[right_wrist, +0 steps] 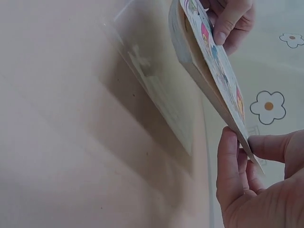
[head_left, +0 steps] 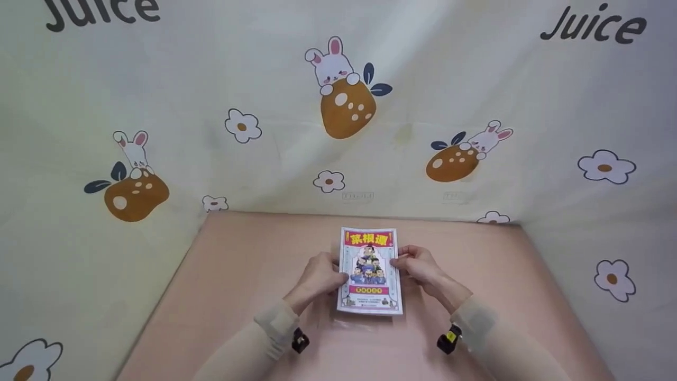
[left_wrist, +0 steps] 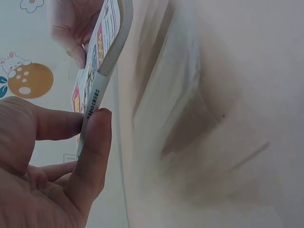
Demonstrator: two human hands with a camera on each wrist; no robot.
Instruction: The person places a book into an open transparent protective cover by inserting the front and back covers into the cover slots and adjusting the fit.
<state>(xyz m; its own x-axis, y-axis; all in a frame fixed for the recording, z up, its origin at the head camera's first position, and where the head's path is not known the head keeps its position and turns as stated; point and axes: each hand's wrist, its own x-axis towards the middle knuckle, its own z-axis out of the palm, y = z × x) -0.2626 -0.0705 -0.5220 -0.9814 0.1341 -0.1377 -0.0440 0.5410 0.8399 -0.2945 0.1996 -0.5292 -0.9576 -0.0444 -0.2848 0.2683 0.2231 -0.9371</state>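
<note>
A thin paperback book [head_left: 370,270] with a red title band, yellow characters and cartoon figures on its cover is held up above the pink table, cover facing up. My left hand [head_left: 320,278] grips its left edge, thumb on the cover and fingers beneath. On the opposite edge my right hand [head_left: 426,267] pinches it the same way. The spine [left_wrist: 94,97] shows on the left hand's side in the left wrist view. From the right wrist view, the page edges [right_wrist: 204,78] appear slightly parted under the cover. Below the book lies a clear plastic sleeve [right_wrist: 156,80].
The pink tabletop [head_left: 238,264] spreads around both hands. A cream curtain [head_left: 264,69] printed with rabbits, fruit and flowers encloses it at the back and both sides. Each forearm wears a small black camera mount [head_left: 449,339] at the wrist.
</note>
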